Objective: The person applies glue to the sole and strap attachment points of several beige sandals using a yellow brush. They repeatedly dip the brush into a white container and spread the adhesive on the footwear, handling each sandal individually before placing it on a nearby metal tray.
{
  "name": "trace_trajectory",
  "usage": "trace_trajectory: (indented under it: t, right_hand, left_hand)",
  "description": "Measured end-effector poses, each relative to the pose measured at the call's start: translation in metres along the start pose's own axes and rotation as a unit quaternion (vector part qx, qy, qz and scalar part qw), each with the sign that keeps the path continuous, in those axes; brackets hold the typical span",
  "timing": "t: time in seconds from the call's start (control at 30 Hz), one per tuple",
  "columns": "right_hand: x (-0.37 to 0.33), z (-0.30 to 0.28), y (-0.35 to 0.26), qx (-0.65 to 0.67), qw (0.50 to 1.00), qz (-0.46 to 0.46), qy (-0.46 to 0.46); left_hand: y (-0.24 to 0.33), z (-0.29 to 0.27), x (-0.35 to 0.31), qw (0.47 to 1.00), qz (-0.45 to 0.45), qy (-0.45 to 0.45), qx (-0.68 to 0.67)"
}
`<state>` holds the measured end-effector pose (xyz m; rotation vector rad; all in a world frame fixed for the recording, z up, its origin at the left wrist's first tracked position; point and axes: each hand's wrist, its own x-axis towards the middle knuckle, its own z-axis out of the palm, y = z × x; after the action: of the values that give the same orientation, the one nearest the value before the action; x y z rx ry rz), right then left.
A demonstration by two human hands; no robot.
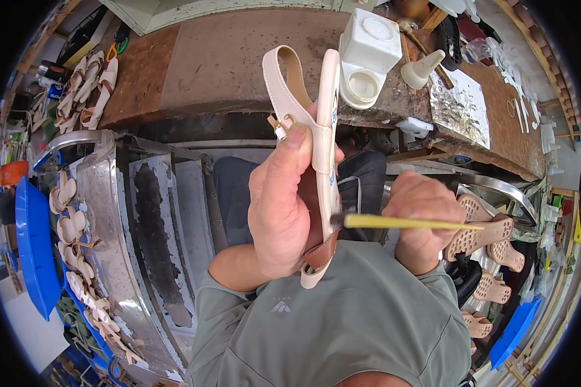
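My left hand (277,200) is closed around a cream sandal (326,138), holding it on edge in front of my chest. Its slingback strap with a small buckle loops up past my thumb, and a brown strap (321,253) crosses its lower end. A brush (394,222) with a yellow handle is gripped in my right hand (423,209). The brush's dark bristles meet the sandal's edge near the brown strap; whether they press on it or just hover I cannot tell. Some fingers of my left hand are hidden behind the sandal.
Across the far side runs a brown workbench (232,61), bearing a white plastic container (370,42) with a round cup and a cream cone-shaped nozzle (422,69). Finished-looking sandals (71,226) line a rack at left. Beige soles (492,288) hang at right. A metal-sided stand (100,213) is beside me.
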<state>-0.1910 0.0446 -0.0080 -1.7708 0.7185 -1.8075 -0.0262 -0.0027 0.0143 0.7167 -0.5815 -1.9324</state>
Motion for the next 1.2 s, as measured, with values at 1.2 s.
trace_trajectory:
  t: [1.2]
  right_hand:
    - [0.03,-0.003,0.011,-0.006,0.998,-0.024,-0.062]
  left_hand:
    - [0.004,0.005,0.002,0.997,0.029,-0.036,-0.063]
